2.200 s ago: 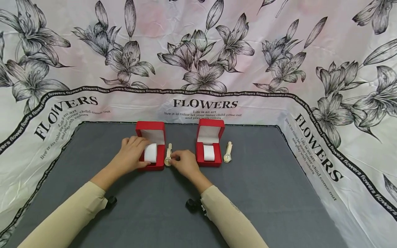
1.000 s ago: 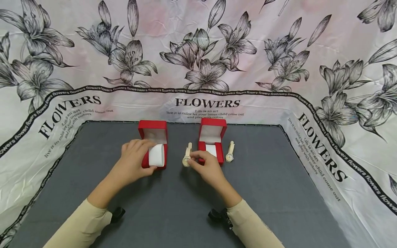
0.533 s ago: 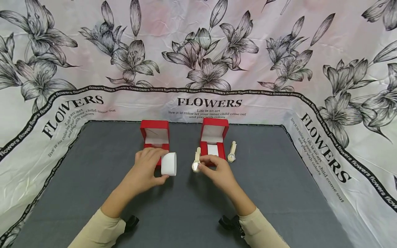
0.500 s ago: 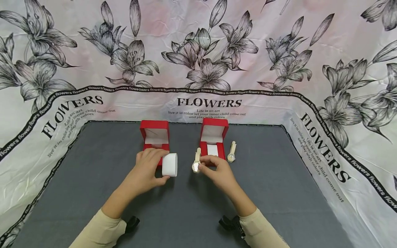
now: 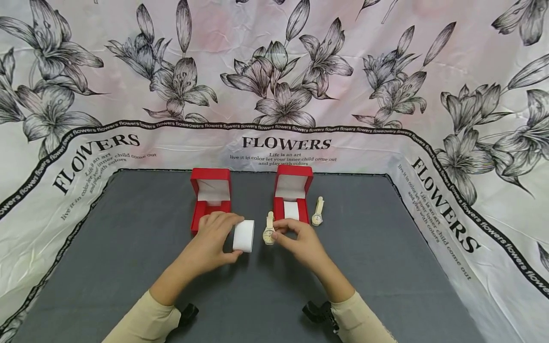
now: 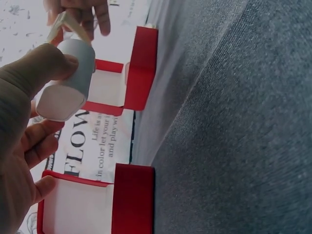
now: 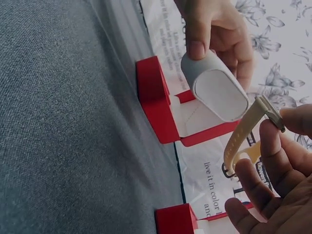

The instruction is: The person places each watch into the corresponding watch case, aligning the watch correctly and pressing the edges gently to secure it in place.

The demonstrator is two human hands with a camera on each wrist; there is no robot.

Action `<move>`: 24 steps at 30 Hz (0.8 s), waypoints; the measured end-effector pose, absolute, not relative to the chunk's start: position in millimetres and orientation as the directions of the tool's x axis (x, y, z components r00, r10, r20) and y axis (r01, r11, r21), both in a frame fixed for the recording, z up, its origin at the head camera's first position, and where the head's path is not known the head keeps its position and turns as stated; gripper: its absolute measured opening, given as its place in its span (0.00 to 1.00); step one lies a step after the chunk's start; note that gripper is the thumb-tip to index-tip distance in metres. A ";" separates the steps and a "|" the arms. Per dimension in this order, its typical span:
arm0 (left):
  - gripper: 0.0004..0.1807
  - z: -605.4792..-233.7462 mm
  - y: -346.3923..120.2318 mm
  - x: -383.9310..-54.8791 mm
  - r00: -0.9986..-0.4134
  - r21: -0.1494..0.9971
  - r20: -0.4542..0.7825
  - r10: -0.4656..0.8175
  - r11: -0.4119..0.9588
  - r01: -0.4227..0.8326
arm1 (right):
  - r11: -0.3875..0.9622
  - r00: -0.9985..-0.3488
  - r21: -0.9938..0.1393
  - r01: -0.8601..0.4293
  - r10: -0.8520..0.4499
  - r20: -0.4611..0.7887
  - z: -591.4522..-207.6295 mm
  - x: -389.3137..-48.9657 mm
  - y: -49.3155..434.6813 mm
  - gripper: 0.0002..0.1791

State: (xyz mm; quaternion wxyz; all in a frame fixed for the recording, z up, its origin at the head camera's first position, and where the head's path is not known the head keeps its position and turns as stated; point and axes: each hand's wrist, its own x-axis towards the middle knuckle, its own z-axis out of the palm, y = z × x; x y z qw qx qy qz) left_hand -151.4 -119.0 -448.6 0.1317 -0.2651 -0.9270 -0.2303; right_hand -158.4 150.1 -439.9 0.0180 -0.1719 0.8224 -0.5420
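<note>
My left hand pinches a white watch cushion between thumb and fingers, in front of the left red watch box. In the right wrist view the cushion shows a flat oval end. Just to its right, my right hand holds a cream-strapped wristwatch by its case, dial facing up. Its strap hangs loose and bent, with the buckle at one end. Cushion and watch are close side by side, a small gap between them in the head view.
The left red box stands with its lid up and no cushion inside. A right red box, also with lid up, holds a white cushion. Beside it on the grey cloth lies a second cream watch.
My left hand has lifted the cushion out of the left box and brought it forward and right. My right hand has picked up the watch and carried it right, then slightly nearer.
</note>
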 end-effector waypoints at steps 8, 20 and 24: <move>0.45 -451.8 -118.6 -151.9 -0.800 0.346 0.397 0.450 0.734 0.584 | 0.342 -0.918 -0.894 -0.290 -0.364 0.159 -433.5 -162.1 138.9 0.12; 0.42 -449.1 -113.2 -150.2 -0.777 0.339 0.388 0.497 0.707 0.621 | 0.347 -0.900 -0.885 -0.310 -0.406 0.156 -438.1 -163.2 134.9 0.14; 0.41 -450.9 -114.1 -149.6 -0.761 0.328 0.409 0.503 0.697 0.637 | 0.358 -0.903 -0.876 -0.323 -0.393 0.173 -438.2 -162.3 133.1 0.13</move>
